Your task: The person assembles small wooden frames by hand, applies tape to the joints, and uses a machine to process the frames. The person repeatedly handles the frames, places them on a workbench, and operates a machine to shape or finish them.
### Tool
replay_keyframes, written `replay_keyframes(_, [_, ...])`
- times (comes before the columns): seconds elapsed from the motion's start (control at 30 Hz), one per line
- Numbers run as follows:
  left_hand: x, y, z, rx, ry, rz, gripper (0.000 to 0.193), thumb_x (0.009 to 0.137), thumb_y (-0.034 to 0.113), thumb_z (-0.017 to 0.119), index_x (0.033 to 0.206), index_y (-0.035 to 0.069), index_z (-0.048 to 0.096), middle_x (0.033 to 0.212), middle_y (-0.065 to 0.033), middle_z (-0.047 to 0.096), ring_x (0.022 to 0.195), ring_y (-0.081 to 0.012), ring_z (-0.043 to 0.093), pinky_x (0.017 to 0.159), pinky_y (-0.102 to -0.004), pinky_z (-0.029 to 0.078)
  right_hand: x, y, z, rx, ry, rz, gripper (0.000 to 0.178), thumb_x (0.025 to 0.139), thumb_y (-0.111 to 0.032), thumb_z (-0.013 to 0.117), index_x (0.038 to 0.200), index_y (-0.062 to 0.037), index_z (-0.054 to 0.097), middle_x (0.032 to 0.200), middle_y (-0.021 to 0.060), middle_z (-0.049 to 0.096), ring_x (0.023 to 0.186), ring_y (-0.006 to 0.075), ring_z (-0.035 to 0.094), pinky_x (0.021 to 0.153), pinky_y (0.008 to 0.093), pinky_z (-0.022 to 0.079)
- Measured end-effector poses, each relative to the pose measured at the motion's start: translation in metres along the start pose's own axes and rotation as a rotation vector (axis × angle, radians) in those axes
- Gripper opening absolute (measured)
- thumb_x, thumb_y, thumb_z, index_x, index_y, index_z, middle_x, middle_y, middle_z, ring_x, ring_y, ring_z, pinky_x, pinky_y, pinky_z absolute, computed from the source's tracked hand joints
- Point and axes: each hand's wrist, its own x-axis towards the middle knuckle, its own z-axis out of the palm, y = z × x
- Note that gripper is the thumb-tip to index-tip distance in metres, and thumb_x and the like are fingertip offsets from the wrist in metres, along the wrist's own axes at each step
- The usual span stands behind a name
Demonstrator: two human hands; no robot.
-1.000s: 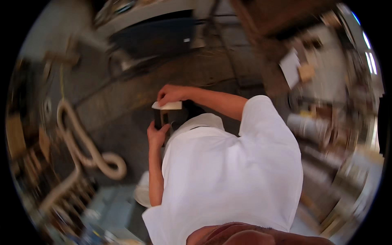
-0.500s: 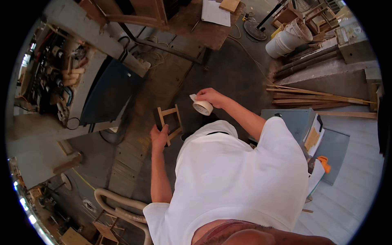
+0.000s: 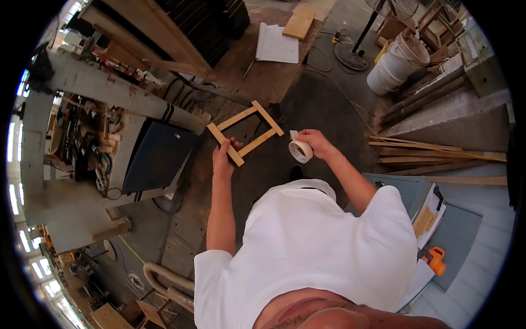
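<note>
Far L: open bay [image 3: 130, 127] of mach. contains dk. tools [image 3: 87, 123] & wood offcuts [image 3: 112, 137]; tool types n/c. Dk. blue panel [image 3: 156, 156] adjoins on R. Below: ribbed hose [image 3: 174, 276], looped on flr.

Ctr-L: L hand [image 3: 223, 156], fingers closed round near rail of wood frame [image 3: 267, 118]. Frame held tilted above flr., short of tabletop [image 3: 233, 71]. On tabletop, L to R: pen [image 3: 249, 68], papers [image 3: 278, 46], wood block [image 3: 299, 23] at papers' edge.

Ctr: tape roll [image 3: 300, 152], gripped at rim by R hand [image 3: 316, 142], thumb & fingers closed; short tape end up. Roll & frame apart.

R: flr. obstructions = cord [image 3: 342, 86], fan [image 3: 350, 57], white buckets [image 3: 392, 68], tilted, contents n/c. Below: wood strips [image 3: 411, 159], stacked; gray cabinet [image 3: 400, 189]; orange tool [image 3: 436, 261].
</note>
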Motion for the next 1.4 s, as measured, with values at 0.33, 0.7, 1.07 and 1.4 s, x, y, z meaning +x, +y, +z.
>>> replay_keyframes(0.33, [0.148, -0.055, 0.106, -0.116, -0.049, -0.073, 0.021, 0.098, 0.016, 0.057, 0.110, -0.001, 0.059, 0.100, -0.0108, 0.064, 0.096, -0.0258, 0.064, 0.095, -0.0458, 0.054, -0.053, -0.022, -0.134, 0.226, 0.260, -0.040, 0.028, 0.094, -0.019, 0.062, 0.110, 0.0043, 0.063, 0.108, 0.0113, 0.069, 0.090, 0.0157, 0.065, 0.083, 0.0298, 0.052])
replay_keyframes(0.7, [0.342, -0.100, 0.164, -0.195, -0.047, -0.119, 0.024, 0.098, 0.018, 0.060, 0.114, 0.000, 0.060, 0.105, -0.0095, 0.066, 0.103, -0.0248, 0.064, 0.095, -0.0454, 0.053, -0.003, -0.071, -0.206, 0.360, 0.438, 0.039, 0.028, 0.096, -0.023, 0.059, 0.111, -0.0004, 0.066, 0.095, 0.0048, 0.070, 0.070, 0.0086, 0.062, 0.058, 0.0240, 0.052])
replay_keyframes(1.07, [0.387, -0.073, 0.132, 1.246, 0.295, -0.324, 0.049, 0.090, 0.036, 0.063, 0.118, -0.005, 0.061, 0.110, -0.0213, 0.066, 0.103, -0.0387, 0.062, 0.089, -0.0460, 0.050, 0.125, -0.191, -0.219, 0.218, 0.289, 0.066, 0.023, 0.096, -0.017, 0.058, 0.107, 0.0026, 0.063, 0.109, 0.0107, 0.069, 0.081, 0.0134, 0.064, 0.074, 0.0266, 0.054])
replay_keyframes(1.4, [0.442, 0.085, 0.292, 1.223, 0.324, 0.801, 0.047, 0.089, 0.032, 0.067, 0.117, -0.006, 0.062, 0.116, -0.0255, 0.064, 0.110, -0.0394, 0.060, 0.095, -0.0437, 0.047, 0.252, -0.263, -0.209, 0.148, 0.031, 0.127, 0.021, 0.095, -0.012, 0.060, 0.107, 0.0051, 0.063, 0.107, 0.0143, 0.069, 0.090, 0.0200, 0.067, 0.083, 0.0331, 0.054])
